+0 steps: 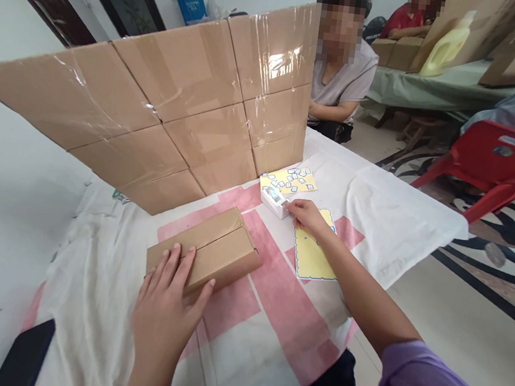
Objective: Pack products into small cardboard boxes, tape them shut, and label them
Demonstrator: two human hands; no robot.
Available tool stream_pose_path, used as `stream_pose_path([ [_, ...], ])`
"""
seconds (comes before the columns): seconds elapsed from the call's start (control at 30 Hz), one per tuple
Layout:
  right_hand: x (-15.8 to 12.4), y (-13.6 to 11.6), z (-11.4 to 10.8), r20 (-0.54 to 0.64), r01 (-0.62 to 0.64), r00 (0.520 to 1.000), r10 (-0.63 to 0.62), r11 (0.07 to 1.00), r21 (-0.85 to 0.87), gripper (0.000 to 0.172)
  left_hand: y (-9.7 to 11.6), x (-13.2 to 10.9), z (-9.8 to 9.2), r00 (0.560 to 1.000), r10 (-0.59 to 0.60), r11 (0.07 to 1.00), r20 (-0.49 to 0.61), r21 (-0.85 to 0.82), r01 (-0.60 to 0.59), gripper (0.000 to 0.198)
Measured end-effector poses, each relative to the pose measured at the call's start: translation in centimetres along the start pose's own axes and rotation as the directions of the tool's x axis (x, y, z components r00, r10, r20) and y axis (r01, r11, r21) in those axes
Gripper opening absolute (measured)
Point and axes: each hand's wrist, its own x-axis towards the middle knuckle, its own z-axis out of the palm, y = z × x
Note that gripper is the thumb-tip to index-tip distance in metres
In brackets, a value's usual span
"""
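My left hand (172, 295) rests with spread fingers on the near left part of a flat closed cardboard box (217, 247). My right hand (305, 216) reaches to a small white box (275, 203) with something shiny in its top. The fingers of that hand are pinched together at the box's right end; what they hold, if anything, is too small to make out. Under my right wrist lies a yellow sheet with a blue scalloped edge (313, 256). Behind the white box is a yellow card strewn with small white squares (293, 181).
A tall wall of taped cardboard boxes (202, 105) stands at the back of the cloth-covered table (392, 203). A dark phone (26, 355) lies at the lower left. Beyond the table are a seated person (341, 84), a red chair (510, 161) and a yellow jug (449, 47).
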Motion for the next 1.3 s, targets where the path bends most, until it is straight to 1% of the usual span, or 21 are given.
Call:
stream_pose_path([
  [0.13, 0.5, 0.4, -0.3, -0.082, 0.110, 0.990, -0.119, 0.989, -0.103, 0.026, 0.0, 0.0, 0.0, 1.000, 0.000, 1.000, -0.002, -0.001, 0.000, 0.059],
  [0.2, 0.8, 0.6, -0.4, -0.096, 0.161, 0.980, -0.175, 0.977, -0.141, 0.021, 0.1, 0.0, -0.1, 1.000, -0.007, 1.000, -0.001, -0.002, 0.007, 0.059],
  [0.33, 1.0, 0.7, -0.8, -0.051, 0.219, 0.971, -0.232, 0.959, -0.179, 0.018, 0.2, 0.0, -0.1, 1.000, -0.018, 1.000, -0.001, -0.012, 0.018, 0.059],
  [0.53, 0.9, 0.8, -1.6, -0.002, 0.233, 0.971, -0.239, 0.949, -0.211, 0.013, 0.2, 0.0, -0.1, 1.000, -0.016, 1.000, -0.001, -0.018, 0.016, 0.059],
  [0.7, 0.8, 0.3, -1.8, 0.035, 0.265, 0.964, -0.264, 0.944, -0.194, 0.011, 0.2, -0.1, -0.1, 1.000, -0.020, 0.999, -0.006, -0.028, 0.020, 0.060],
  [0.8, 0.5, -0.1, -2.0, 0.073, 0.239, 0.970, -0.230, 0.956, -0.171, 0.012, 0.2, -0.1, -0.2, 1.000, -0.024, 1.000, 0.002, -0.016, 0.024, 0.060],
  [1.03, 0.0, 0.0, -2.1, 0.178, 0.084, 0.982, -0.065, 0.991, -0.105, 0.023, 0.2, -0.2, -0.1, 1.000, -0.011, 1.000, -0.017, -0.007, 0.011, 0.060],
  [1.17, 0.1, 0.2, -1.9, 0.170, -0.005, 0.985, 0.018, 0.997, -0.077, 0.035, 0.2, -0.2, -0.1, 1.000, -0.018, 1.000, -0.009, -0.023, 0.018, 0.059],
  [1.3, 0.3, 0.5, -1.4, 0.124, -0.048, 0.991, 0.052, 0.998, -0.036, 0.039, 0.3, -0.1, -0.2, 1.000, -0.027, 0.999, -0.004, -0.030, 0.027, 0.060],
])
